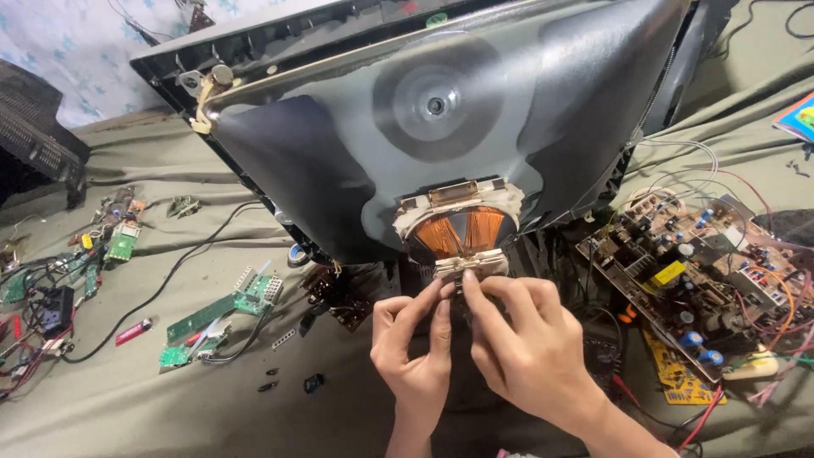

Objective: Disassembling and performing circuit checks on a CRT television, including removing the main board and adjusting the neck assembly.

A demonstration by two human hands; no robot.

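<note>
Copper windings glow on the coil collar [462, 229] that wraps the neck of the big grey picture tube [441, 110], and that collar is your landmark here. Just below it, your left hand [415, 356] and right hand [530, 348] meet at the small cream clamp [469, 265] on the neck's end. Your fingertips are pressed together from both sides, pinching that clamp or something tiny at it; exactly what sits between them is hidden.

To the right of the collar, a large brown circuit board [695, 280] lies on the olive cloth [127, 407], tied to the tube by thin wires [678, 170]. To its left, small green boards [220, 318] are scattered.

The neck is probably glass and the weakest part of the tube: a sideways twist or hard pull could crack it. Tugging could also snap those thin wires, or drag the board.
</note>
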